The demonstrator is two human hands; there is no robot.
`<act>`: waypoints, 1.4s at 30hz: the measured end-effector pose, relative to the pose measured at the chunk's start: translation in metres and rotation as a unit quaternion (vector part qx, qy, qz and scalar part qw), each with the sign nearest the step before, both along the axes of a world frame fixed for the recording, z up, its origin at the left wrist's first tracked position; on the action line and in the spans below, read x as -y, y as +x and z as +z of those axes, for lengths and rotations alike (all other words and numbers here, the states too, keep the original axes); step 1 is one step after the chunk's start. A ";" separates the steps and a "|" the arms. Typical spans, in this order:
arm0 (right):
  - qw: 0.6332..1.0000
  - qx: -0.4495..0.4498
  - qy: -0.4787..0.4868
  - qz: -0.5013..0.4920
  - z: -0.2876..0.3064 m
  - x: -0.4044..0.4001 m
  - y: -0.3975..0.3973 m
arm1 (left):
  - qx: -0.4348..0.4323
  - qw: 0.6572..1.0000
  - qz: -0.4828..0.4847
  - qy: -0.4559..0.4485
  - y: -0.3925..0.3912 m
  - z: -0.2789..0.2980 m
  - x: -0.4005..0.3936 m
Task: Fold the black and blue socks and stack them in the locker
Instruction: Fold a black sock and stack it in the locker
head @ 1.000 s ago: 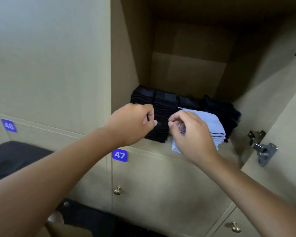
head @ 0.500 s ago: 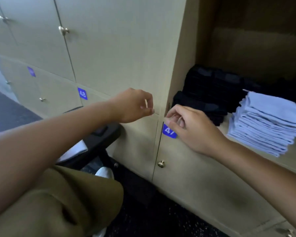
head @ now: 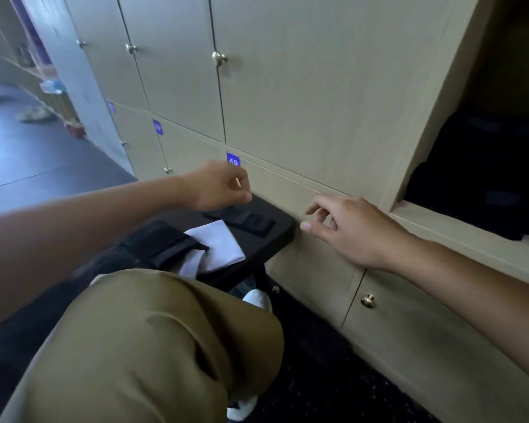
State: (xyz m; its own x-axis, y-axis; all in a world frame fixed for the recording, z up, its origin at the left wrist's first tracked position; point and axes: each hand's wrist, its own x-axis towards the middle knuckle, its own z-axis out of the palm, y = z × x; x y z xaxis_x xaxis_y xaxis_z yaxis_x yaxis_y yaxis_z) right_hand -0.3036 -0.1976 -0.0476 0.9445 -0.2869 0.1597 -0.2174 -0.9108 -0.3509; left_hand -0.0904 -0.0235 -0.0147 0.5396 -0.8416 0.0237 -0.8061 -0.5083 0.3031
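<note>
matt wood-look locker, shiny metal knob, cloth socks

Soft dim indoor light; locker interior shadowed; motion blur, wide-angle edge distortion.

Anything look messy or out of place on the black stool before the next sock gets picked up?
Nothing stands out. A black sock lies flat on the stool, and a pale blue sock lies beside a black bundle. Both hands hold nothing.

Locker room: rows of beige numbered locker doors with brass knobs.
</note>
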 end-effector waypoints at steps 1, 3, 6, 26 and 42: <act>1.000 -0.004 0.004 0.005 -0.002 -0.003 0.007 | 0.007 1.000 0.007 0.012 0.007 -0.003 -0.009; 1.000 -0.012 0.011 0.017 -0.008 -0.008 0.020 | 0.012 0.999 0.015 0.042 0.020 -0.011 -0.025; 0.999 -0.023 0.019 0.030 -0.015 -0.017 0.040 | 0.000 0.996 0.011 0.085 0.033 -0.017 -0.045; 0.990 -0.122 0.023 -0.062 -0.079 -0.011 0.146 | -0.196 0.957 -0.030 0.210 0.083 -0.037 -0.106; 0.984 -0.078 0.101 -0.123 -0.073 -0.023 0.156 | -0.182 0.965 -0.045 0.182 0.087 0.000 -0.112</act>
